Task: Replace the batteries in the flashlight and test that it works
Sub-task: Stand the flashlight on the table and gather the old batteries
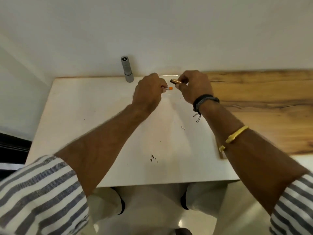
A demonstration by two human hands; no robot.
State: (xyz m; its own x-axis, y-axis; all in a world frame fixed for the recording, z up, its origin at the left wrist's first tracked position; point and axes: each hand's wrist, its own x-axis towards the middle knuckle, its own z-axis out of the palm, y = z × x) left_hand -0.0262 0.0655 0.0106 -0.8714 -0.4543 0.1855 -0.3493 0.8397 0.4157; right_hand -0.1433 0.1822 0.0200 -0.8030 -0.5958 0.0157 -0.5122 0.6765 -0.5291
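Observation:
A grey flashlight body stands upright at the back edge of the white table, its open end up, left of both hands. My left hand pinches a small battery with an orange end that pokes out to the right. My right hand grips a copper-and-black battery, its dark end pointing left. The two batteries are held a little above the table, close together but apart.
A wooden counter adjoins the table on the right. A white wall rises right behind the table. Small dark specks lie on the tabletop near the front. My legs show below the table's front edge.

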